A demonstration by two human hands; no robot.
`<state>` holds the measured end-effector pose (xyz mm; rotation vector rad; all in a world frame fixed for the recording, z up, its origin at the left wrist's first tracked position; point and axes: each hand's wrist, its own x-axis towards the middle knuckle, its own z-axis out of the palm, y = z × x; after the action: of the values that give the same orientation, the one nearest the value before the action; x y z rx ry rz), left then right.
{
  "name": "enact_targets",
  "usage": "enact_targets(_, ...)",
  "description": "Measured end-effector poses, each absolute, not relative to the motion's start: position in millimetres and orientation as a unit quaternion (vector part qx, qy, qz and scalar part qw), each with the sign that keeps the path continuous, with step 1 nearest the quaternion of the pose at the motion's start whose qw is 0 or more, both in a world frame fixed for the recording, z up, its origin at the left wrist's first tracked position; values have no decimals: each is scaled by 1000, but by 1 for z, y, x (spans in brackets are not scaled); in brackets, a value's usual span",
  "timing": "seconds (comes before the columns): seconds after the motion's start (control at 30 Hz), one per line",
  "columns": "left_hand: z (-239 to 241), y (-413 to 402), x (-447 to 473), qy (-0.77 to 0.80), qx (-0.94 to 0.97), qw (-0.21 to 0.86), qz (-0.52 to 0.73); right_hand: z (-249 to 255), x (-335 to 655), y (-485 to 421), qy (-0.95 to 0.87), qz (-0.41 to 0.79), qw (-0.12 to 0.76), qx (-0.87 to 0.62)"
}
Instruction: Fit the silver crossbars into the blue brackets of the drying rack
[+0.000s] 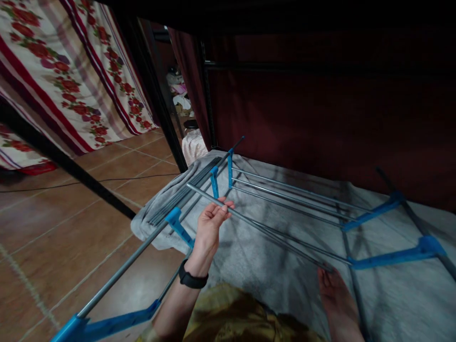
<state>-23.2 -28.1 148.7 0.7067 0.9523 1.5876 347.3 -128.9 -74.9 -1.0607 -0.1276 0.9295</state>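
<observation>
My left hand (pixel 213 221), with a black band on the wrist, pinches a thin metal rod (pixel 285 243) near its far-left end. The fingers of my right hand (pixel 337 294) close on the rod's other end. The rod slants over a rack frame of metal tubes (pixel 123 268) and blue plastic brackets. Beside my left hand stands one blue bracket (pixel 180 228), and another bracket (pixel 395 255) reaches toward the right tube. Several rods (pixel 288 186) span the back of the frame, and one more rod lies just behind the held one.
A bundle of loose rods (pixel 185 192) lies on the grey blanket (pixel 256 266) at its left edge. Black metal posts (pixel 156 90) and an overhead bar frame the bed. Tiled floor (pixel 107 204) with a dark cable is at left, before a floral curtain (pixel 71 71). Dark red cloth (pixel 320 118) hangs behind.
</observation>
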Motion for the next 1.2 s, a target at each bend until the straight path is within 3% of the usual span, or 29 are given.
enact_targets(0.77,144,-21,7,458,345,541,615,-2,302,-102,-23,446,788,-424)
enact_targets(1.2,147,-25,16,458,360,539,609,9,297,-103,-6,449,787,-423)
